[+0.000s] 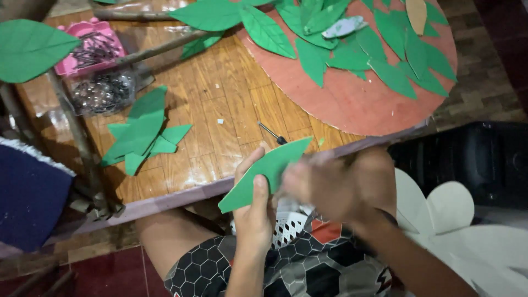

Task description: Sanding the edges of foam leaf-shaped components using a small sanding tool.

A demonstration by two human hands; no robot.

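Note:
My left hand (254, 204) grips a green foam leaf cut-out (268, 170) by its lower half, thumb on top, holding it over the table's near edge. My right hand (336, 186) is blurred with motion just right of the leaf, at its right edge; I cannot tell whether it holds anything. A small dark screwdriver-like tool (271, 133) lies on the wooden table (231, 104) just beyond the leaf.
A round red-brown board (352, 99) covered with green leaves sits at the back right. A pile of green leaf cut-outs (142, 135) lies left. A pink tray (88, 47) and a bag of beads (102, 92) are far left. White petal shapes (456, 220) are at my right.

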